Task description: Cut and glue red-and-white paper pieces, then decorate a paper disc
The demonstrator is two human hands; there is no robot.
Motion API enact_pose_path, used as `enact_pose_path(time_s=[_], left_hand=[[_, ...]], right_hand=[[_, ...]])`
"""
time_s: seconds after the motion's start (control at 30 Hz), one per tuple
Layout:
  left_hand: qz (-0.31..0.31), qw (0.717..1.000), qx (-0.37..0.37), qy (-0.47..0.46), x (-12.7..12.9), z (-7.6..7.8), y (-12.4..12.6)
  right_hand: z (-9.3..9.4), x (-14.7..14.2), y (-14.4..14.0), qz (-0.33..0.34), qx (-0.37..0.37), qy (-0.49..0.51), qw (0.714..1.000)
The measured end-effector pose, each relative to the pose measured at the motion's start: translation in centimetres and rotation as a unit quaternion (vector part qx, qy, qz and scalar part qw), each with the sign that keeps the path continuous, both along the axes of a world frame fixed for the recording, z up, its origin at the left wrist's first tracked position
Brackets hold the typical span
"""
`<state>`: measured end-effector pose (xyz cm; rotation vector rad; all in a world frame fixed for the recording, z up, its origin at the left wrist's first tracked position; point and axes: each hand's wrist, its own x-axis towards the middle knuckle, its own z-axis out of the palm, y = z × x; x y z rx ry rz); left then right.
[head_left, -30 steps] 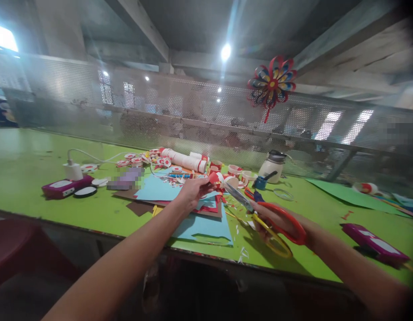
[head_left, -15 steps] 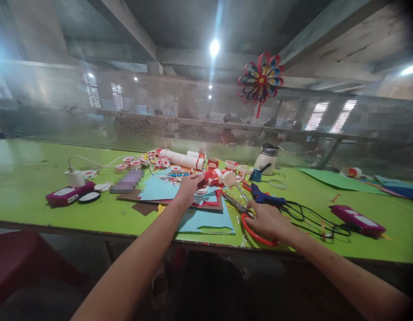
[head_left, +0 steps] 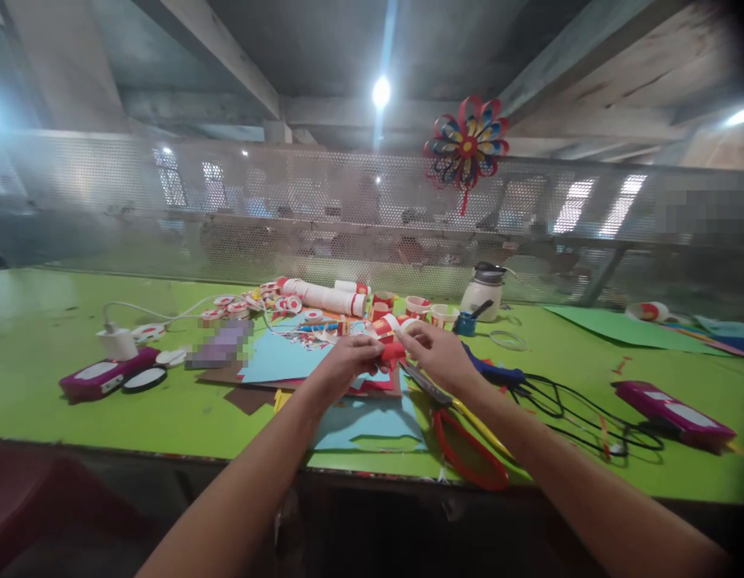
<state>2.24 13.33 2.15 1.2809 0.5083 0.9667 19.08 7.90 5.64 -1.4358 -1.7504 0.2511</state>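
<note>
My left hand (head_left: pixel 355 357) is closed on a small red paper piece (head_left: pixel 393 354), pinching it from the left above the stacked paper sheets. My right hand (head_left: pixel 439 357) meets the same piece from the other side, with thumb and fingers closed at its edge. Under my right wrist lies a large pair of scissors with a red handle (head_left: pixel 469 451), its blades pointing toward the red piece. A yellow handle (head_left: pixel 483 429) runs beside it, partly covered by my forearm. Just behind my fingers are red-and-white paper rings (head_left: pixel 386 325).
Light blue paper (head_left: pixel 275 361) lies under the work. White rolls (head_left: pixel 327 295), a blue pot with a brush (head_left: pixel 466 323) and a cream jug (head_left: pixel 483 293) stand behind. On the right are a blue glue gun (head_left: pixel 498 369), its black cable and a purple power strip (head_left: pixel 676 416).
My right hand has let go of the scissors and moved up and left to the red paper piece. The scissors now lie on the table. My left hand keeps hold of the piece.
</note>
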Motion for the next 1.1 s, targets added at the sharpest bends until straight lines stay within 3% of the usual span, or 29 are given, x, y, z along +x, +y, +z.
enact_pose_path(time_s=[0.13,0.3,0.53,0.7,1.1], left_hand=[[-0.013,0.999,0.006,0.041,0.1,0.0,-0.1],[0.024,0.998,0.008,0.052,0.4,-0.1,0.2],[0.098,0.994,-0.015,0.042,0.2,-0.5,1.2],[0.074,0.996,0.011,0.053,0.4,-0.5,1.2],[0.051,0.995,0.002,0.080,0.8,-0.5,0.6]], right_hand=[[-1.3,-0.1,2.1,0.078,-0.113,0.148,0.980],[-1.6,0.3,2.8,0.135,-0.156,0.263,0.943],[-3.3,0.4,3.2,0.137,-0.178,0.279,0.933],[-4.5,0.9,3.1,0.138,-0.204,0.294,0.924],[-3.8,1.2,2.6,0.170,-0.198,0.266,0.928]])
